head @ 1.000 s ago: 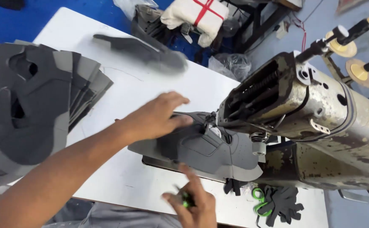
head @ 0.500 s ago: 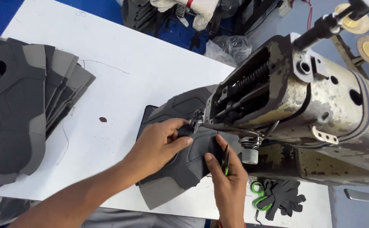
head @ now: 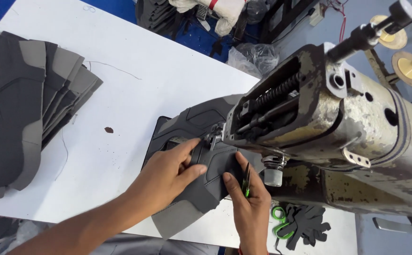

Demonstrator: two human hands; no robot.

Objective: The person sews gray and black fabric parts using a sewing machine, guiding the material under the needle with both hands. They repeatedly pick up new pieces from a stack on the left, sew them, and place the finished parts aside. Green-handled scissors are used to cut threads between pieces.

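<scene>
A dark grey shoe-upper piece lies on the white table under the head of a worn, rust-spotted sewing machine. My left hand presses flat on the piece, fingers spread towards the presser foot. My right hand rests on the piece's right side and grips small thread snips with a green handle, blades pointing up beside the machine's post.
A fanned stack of grey and black cut uppers covers the table's left side. Green-handled scissors and dark scraps lie near the front edge under the machine. Thread spools stand at the far right. Bags and more pieces sit beyond the table.
My left hand has drawn back slightly along the piece and flattened. My right hand came up from the table edge onto the piece with the snips. The view has moved closer to the needle area.
</scene>
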